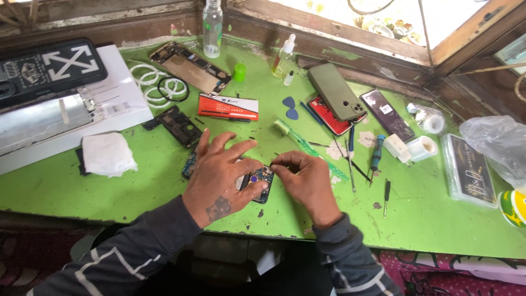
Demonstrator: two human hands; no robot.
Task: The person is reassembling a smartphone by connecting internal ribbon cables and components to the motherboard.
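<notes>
The board (257, 181) is being pinned flat under the spread left hand (219, 175) while the right hand (307, 178), fingertips pinched together at its edge, is best being kept low and steady.

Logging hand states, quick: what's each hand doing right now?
Left hand: open, fingers spread, pressing down on the opened phone.
Right hand: fingertips pinched at the phone's edge; whatever they hold cannot be told.
</notes>
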